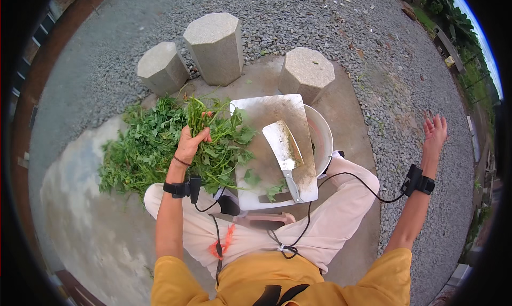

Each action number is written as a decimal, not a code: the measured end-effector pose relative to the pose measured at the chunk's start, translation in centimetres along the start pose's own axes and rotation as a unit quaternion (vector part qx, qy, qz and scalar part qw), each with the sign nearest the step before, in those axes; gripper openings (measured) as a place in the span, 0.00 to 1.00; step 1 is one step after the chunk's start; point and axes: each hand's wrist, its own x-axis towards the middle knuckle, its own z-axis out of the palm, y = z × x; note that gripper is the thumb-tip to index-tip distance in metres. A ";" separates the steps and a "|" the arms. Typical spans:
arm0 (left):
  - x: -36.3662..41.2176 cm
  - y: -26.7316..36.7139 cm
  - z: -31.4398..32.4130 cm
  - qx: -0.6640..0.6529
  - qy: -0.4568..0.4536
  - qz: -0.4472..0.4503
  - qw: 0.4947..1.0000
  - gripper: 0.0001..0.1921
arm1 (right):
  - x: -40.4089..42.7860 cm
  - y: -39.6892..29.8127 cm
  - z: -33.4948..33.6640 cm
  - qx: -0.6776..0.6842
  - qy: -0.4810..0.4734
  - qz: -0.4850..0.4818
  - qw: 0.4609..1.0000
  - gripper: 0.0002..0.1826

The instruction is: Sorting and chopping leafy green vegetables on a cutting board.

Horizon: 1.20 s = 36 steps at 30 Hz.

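Observation:
My left hand [191, 144] grips a bunch of green leafy stems [197, 116] over the near side of a large heap of leafy vines [148, 146]. To its right lies a white cutting board [252, 142], its middle stained brown. A cleaver [285, 150] with a grey handle rests flat on the board, bits of chopped green stuck to its blade. Loose leaves [274, 192] lie near the board's front edge. My right hand [435, 130] is held far out to the right above the gravel, fingers apart, with nothing in it.
A white bucket [326, 134] stands partly under the board's right side. Three octagonal stone stools [214, 50] stand beyond the board. Black cables [362, 178] run from the wrist devices across my lap. Part of a pink plastic stool [260, 218] shows below the board. Gravel [304, 18] borders the concrete slab.

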 end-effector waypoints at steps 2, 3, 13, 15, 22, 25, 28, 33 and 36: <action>-0.2 -0.3 0.2 -0.029 -0.019 -0.006 0.999 0.22 | -7.0 1.3 4.7 -0.178 -0.161 -0.058 0.969 0.20; -0.3 -0.1 0.5 -0.024 -0.022 -0.009 0.999 0.22 | -10.8 2.3 7.3 -0.230 -0.254 -0.056 0.938 0.18; -1.6 2.1 3.0 0.046 -0.045 -0.015 0.998 0.21 | -34.7 14.0 23.2 -0.201 -0.633 -0.224 0.713 0.23; -1.8 1.8 3.3 0.048 -0.024 -0.012 0.998 0.21 | -38.1 15.2 23.3 -0.237 -0.642 -0.161 0.711 0.17; -1.8 1.2 2.8 0.044 0.018 -0.037 0.998 0.12 | -39.9 16.3 20.6 -0.147 -0.626 -0.156 0.750 0.15; -1.8 1.6 1.1 0.072 0.014 0.021 0.997 0.08 | -35.4 14.4 17.2 -0.236 -0.519 -0.160 0.806 0.15; -1.0 2.4 -1.7 0.039 0.056 0.044 0.997 0.07 | -31.2 16.4 11.7 -0.419 -0.477 -0.158 0.756 0.16; 0.5 5.4 -5.2 0.104 0.167 0.084 0.977 0.10 | -33.4 17.5 7.3 -0.551 -0.531 -0.052 0.642 0.26; 2.3 6.1 -1.5 0.322 0.173 0.146 0.919 0.18 | -33.9 18.8 6.7 -0.553 -0.506 -0.046 0.660 0.29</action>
